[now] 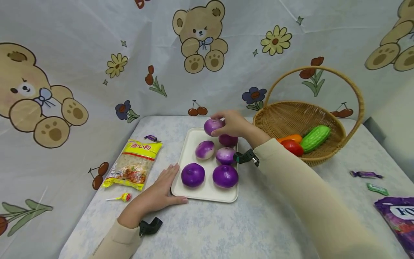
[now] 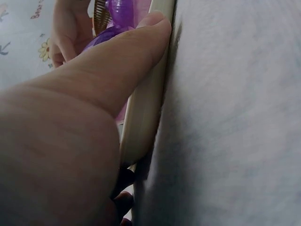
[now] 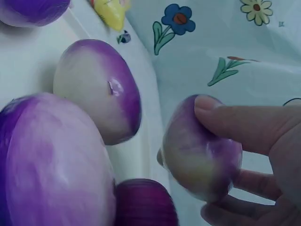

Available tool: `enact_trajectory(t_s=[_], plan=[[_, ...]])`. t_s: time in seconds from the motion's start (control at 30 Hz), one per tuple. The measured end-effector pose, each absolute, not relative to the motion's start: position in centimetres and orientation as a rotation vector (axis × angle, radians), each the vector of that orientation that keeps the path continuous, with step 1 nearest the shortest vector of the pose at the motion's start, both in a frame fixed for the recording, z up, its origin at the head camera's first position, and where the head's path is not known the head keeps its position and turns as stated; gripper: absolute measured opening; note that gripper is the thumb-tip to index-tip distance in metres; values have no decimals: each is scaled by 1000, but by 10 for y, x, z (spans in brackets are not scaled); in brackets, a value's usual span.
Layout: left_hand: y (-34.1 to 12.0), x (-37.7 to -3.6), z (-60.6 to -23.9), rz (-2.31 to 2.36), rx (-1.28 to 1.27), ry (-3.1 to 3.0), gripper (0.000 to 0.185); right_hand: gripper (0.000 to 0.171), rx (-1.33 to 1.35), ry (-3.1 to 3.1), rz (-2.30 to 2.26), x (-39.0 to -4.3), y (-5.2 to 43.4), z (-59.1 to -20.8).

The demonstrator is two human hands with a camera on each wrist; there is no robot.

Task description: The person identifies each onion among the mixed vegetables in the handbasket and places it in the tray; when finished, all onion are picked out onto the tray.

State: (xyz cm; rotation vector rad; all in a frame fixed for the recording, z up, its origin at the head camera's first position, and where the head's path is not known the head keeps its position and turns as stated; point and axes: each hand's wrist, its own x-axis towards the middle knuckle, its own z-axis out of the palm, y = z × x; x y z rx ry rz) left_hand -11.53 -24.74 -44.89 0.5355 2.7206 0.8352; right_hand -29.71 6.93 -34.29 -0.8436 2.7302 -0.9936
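Note:
My right hand (image 1: 234, 124) grips a purple-and-white turnip (image 1: 213, 126) at the far end of a white tray (image 1: 208, 193). In the right wrist view, the thumb lies on top of this turnip (image 3: 200, 153), with fingers beneath. Below it on the tray are two more purple-and-white turnips (image 1: 205, 150), a dark purple ridged onion (image 3: 146, 202) beside them, and two glossy deep-purple round vegetables (image 1: 193, 175) at the near end. My left hand (image 1: 158, 190) rests at the tray's near left corner, fingers extended along its side; in the left wrist view the thumb (image 2: 136, 42) lies along the rim.
On the right stands a wicker basket (image 1: 291, 111) with a tall handle, holding a green bitter melon (image 1: 315, 139), a carrot (image 1: 291, 138) and a red vegetable (image 1: 292, 147). A yellow pasta bag (image 1: 134, 163), lollipop (image 1: 124, 196) and candy (image 1: 152, 138) lie left; candies (image 1: 366, 174) and a purple bag (image 1: 398, 223) right.

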Motion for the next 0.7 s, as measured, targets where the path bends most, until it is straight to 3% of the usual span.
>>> enact_trajectory(t_s=[0.43, 0.7], plan=[[-249, -114, -451, 841, 495, 2706, 131, 65, -761, 2791, -815, -302, 36, -375], [-249, -111, -451, 833, 509, 2711, 130, 67, -816, 2797, -700, -290, 39, -373]])
